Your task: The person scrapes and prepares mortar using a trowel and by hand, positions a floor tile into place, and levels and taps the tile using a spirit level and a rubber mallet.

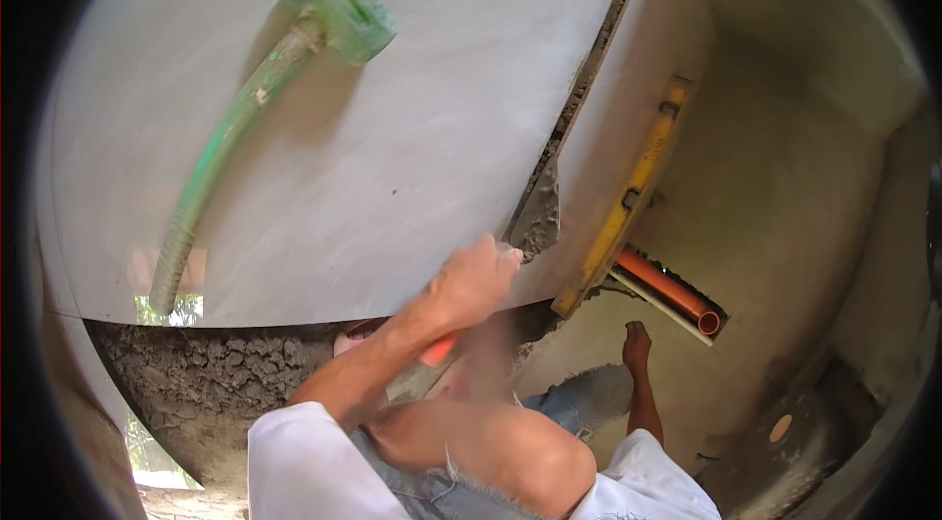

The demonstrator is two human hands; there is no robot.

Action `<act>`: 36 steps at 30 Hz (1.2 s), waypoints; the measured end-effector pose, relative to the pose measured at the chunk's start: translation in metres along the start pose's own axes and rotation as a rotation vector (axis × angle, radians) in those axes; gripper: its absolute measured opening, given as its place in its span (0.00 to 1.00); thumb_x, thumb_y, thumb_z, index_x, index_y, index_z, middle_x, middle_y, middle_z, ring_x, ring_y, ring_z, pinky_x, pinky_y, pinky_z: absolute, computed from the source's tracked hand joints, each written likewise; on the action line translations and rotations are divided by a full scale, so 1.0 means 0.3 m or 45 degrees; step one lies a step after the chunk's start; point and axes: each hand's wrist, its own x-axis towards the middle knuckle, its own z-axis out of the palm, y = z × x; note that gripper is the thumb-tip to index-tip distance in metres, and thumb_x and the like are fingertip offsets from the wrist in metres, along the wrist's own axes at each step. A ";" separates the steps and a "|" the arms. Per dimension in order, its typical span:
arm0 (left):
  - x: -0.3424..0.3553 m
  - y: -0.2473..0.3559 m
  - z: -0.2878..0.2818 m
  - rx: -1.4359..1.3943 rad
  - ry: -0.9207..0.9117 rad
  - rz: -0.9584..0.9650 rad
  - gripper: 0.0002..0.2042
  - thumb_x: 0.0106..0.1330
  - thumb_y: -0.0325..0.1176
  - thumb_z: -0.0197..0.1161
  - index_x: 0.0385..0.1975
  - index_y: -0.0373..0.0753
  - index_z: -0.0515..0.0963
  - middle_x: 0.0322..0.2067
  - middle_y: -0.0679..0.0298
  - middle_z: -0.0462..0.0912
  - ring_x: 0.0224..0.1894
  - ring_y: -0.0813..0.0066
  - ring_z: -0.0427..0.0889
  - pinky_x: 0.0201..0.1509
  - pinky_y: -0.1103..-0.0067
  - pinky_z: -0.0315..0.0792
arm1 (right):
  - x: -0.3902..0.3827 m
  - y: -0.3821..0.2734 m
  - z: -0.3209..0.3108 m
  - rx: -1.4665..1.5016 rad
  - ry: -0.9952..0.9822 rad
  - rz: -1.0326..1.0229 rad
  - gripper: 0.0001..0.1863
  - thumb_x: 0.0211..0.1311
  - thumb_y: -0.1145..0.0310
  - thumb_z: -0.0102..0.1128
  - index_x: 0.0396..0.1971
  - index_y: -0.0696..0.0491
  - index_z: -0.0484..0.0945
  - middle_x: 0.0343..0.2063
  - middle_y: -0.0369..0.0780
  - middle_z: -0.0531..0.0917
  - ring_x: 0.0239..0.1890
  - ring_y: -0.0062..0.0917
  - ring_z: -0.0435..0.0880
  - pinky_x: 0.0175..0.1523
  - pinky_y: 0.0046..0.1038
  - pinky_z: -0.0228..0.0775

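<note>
My left hand [476, 280] is closed, its curled fingers by the near right corner of a large pale tile [432, 128], next to grey mortar in the gap. What it grips, if anything, is hidden. A blurred orange-red piece, perhaps a handle [439, 350], shows just under my left forearm. To the right, my right hand [636, 343] is low beside my jeans-covered leg, with nothing visible in it; its fingers look small and loosely stretched. On the tile lies a green rubber mallet [339, 10] with a worn green handle.
A yellow spirit level [628, 196] rests along the upright tile edge on the right. Past it, an orange pipe [672, 289] lies in a floor opening beside a thin white strip. Rough mortar [211, 378] fills the strip before the tile. A dark, round-edged object [785, 432] is lower right.
</note>
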 end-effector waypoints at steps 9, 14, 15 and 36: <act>0.619 0.376 -0.420 0.133 -0.013 0.406 0.19 0.70 0.44 0.50 0.49 0.34 0.71 0.26 0.58 0.72 0.21 0.67 0.77 0.21 0.70 0.74 | -0.167 0.180 0.058 0.324 0.030 0.230 0.15 0.69 0.62 0.45 0.36 0.58 0.76 0.19 0.39 0.73 0.18 0.20 0.70 0.26 0.26 0.64; 0.734 0.709 -0.536 0.458 0.091 0.173 0.24 0.71 0.51 0.47 0.31 0.31 0.74 0.18 0.61 0.73 0.15 0.71 0.75 0.11 0.74 0.68 | -0.338 0.175 0.035 0.517 -0.024 0.565 0.13 0.68 0.63 0.46 0.35 0.58 0.76 0.17 0.36 0.72 0.16 0.18 0.68 0.23 0.24 0.62; 0.765 0.743 -0.566 0.540 0.069 0.226 0.25 0.71 0.51 0.46 0.28 0.32 0.74 0.17 0.61 0.72 0.14 0.71 0.74 0.13 0.73 0.69 | -0.369 0.189 0.051 0.552 -0.031 0.598 0.13 0.68 0.64 0.47 0.34 0.57 0.76 0.17 0.35 0.71 0.16 0.17 0.67 0.22 0.23 0.61; 0.262 0.349 -0.286 0.746 -0.399 0.458 0.27 0.72 0.46 0.43 0.22 0.24 0.70 0.13 0.57 0.70 0.11 0.66 0.72 0.12 0.70 0.69 | -0.316 0.420 0.201 0.484 -0.117 0.180 0.14 0.55 0.78 0.53 0.42 0.60 0.75 0.38 0.45 0.80 0.42 0.37 0.79 0.48 0.36 0.70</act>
